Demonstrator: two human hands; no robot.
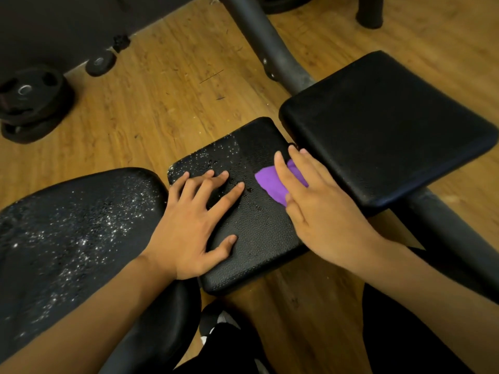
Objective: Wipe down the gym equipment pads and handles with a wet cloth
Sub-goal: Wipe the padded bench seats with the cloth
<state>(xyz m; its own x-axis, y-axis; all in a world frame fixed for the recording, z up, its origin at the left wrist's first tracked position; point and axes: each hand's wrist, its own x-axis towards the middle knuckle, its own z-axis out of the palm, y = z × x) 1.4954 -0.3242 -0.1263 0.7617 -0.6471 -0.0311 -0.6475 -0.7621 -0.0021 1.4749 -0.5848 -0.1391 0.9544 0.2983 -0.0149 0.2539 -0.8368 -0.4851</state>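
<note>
Cloth (272, 183): soft, limp, likely wet; pressed under flat right hand (316, 209) near pad's (256, 238) far right corner. Left hand (194, 225) splayed, empty, bracing pad.

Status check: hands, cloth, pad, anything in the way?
Left hand flat, bracing middle pad. Right hand pressing purple cloth on it. Droplets remain far-left corner. Nothing blocking.

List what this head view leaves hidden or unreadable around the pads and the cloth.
- Purple cloth: mostly under the right hand, so its size and folds are hidden.
- Middle pad: the left hand covers part of its surface.
- Left pad: cut off by the left and bottom edges, crossed by the left forearm.
- Frame tube: runs off the top edge; its joint under the right pad is hidden.
- Weight plates: too dark to read markings.
</note>
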